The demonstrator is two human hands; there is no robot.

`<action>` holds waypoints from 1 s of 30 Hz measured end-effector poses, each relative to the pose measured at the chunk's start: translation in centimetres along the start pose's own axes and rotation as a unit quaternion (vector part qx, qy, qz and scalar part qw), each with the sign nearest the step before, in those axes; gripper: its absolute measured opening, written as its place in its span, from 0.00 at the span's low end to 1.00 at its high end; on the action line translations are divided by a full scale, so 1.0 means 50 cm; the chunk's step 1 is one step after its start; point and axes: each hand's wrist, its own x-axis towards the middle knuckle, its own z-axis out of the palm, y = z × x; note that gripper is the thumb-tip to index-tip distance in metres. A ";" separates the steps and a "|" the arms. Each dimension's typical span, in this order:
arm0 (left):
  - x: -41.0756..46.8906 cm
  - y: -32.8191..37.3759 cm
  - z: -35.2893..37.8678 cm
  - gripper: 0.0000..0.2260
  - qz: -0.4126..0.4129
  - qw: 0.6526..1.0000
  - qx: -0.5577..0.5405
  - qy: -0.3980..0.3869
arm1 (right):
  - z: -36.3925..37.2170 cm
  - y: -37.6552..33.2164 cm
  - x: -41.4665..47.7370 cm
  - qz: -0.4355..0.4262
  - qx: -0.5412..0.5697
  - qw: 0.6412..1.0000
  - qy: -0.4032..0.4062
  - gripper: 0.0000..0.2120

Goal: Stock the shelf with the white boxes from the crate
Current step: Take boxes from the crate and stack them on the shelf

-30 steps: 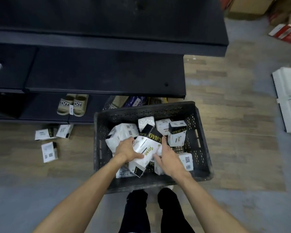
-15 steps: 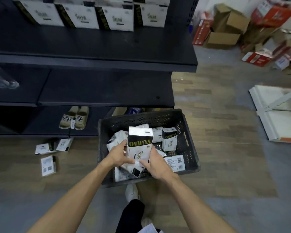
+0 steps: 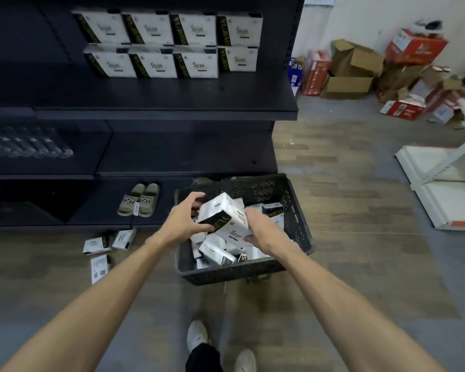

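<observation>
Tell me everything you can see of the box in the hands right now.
The held box is a white rectangular carton, cardboard by its look, with a black band carrying gold lettering along one side and small dark print on its front face. It looks closed and undamaged. It is tilted, one corner uppermost, above the loose boxes in the black crate. The left hand grips its band end and the right hand grips the opposite side; nothing else visibly touches it.

A white box [image 3: 224, 218] with a black band hung tilted over the black perforated crate [image 3: 253, 185] of jumbled boxes [image 3: 216, 252]; eight stocked boxes [image 3: 172, 47] lined the dark shelf [image 3: 159, 100].
</observation>
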 end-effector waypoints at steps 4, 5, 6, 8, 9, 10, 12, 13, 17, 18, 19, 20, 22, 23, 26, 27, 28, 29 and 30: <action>-0.024 0.040 -0.057 0.44 0.118 0.981 0.155 0.010 | -0.048 -0.068 0.020 -0.034 -0.106 0.994 0.021 0.24; -0.031 0.045 -0.068 0.43 0.130 0.975 0.179 0.023 | -0.057 -0.087 0.026 -0.042 -0.122 0.991 0.033 0.24; -0.038 0.048 -0.080 0.42 0.137 0.970 0.195 0.038 | -0.065 -0.105 0.034 -0.047 -0.136 0.988 0.046 0.24; -0.049 0.040 -0.108 0.37 0.141 0.966 0.210 0.060 | -0.080 -0.141 0.053 -0.055 -0.155 0.985 0.061 0.23; -0.053 0.032 -0.127 0.34 0.137 0.966 0.207 0.065 | -0.086 -0.159 0.065 -0.059 -0.154 0.984 0.060 0.22; -0.056 0.023 -0.146 0.32 0.131 0.969 0.199 0.069 | -0.090 -0.176 0.077 -0.063 -0.148 0.985 0.056 0.22; -0.057 -0.001 -0.191 0.30 0.123 0.971 0.187 0.084 | -0.091 -0.214 0.102 -0.064 -0.114 0.990 0.058 0.22; -0.056 -0.015 -0.215 0.29 0.119 0.971 0.183 0.094 | -0.085 -0.233 0.114 -0.056 -0.085 0.992 0.071 0.23; -0.053 -0.076 -0.322 0.27 0.097 0.977 0.139 0.126 | -0.049 -0.330 0.161 -0.005 0.029 0.992 0.123 0.27; -0.052 -0.093 -0.351 0.27 0.092 0.980 0.129 0.125 | -0.042 -0.358 0.175 -0.002 0.053 0.991 0.126 0.27; -0.050 -0.110 -0.380 0.26 0.090 0.981 0.119 0.121 | -0.037 -0.385 0.189 -0.003 0.074 0.989 0.132 0.27; -0.047 -0.128 -0.408 0.27 0.092 0.983 0.110 0.116 | -0.033 -0.412 0.202 -0.005 0.090 0.986 0.143 0.26; -0.034 -0.155 -0.465 0.28 0.104 0.984 0.094 0.106 | -0.032 -0.461 0.227 0.002 0.116 0.978 0.176 0.25; -0.025 -0.164 -0.491 0.29 0.110 0.985 0.085 0.100 | -0.033 -0.481 0.239 0.009 0.126 0.973 0.193 0.25; 0.010 -0.168 -0.551 0.32 0.134 0.984 0.067 0.096 | -0.043 -0.523 0.273 0.027 0.134 0.961 0.239 0.25; 0.023 -0.163 -0.562 0.33 0.142 0.983 0.060 0.098 | -0.050 -0.528 0.282 0.033 0.130 0.958 0.252 0.25; 0.037 -0.155 -0.569 0.33 0.148 0.982 0.052 0.102 | -0.060 -0.529 0.290 0.042 0.127 0.956 0.261 0.25; 0.051 -0.145 -0.574 0.33 0.151 0.982 0.047 0.107 | -0.072 -0.527 0.297 0.051 0.124 0.954 0.268 0.25; 0.065 -0.133 -0.577 0.33 0.153 0.981 0.045 0.113 | -0.085 -0.522 0.303 0.058 0.120 0.953 0.271 0.25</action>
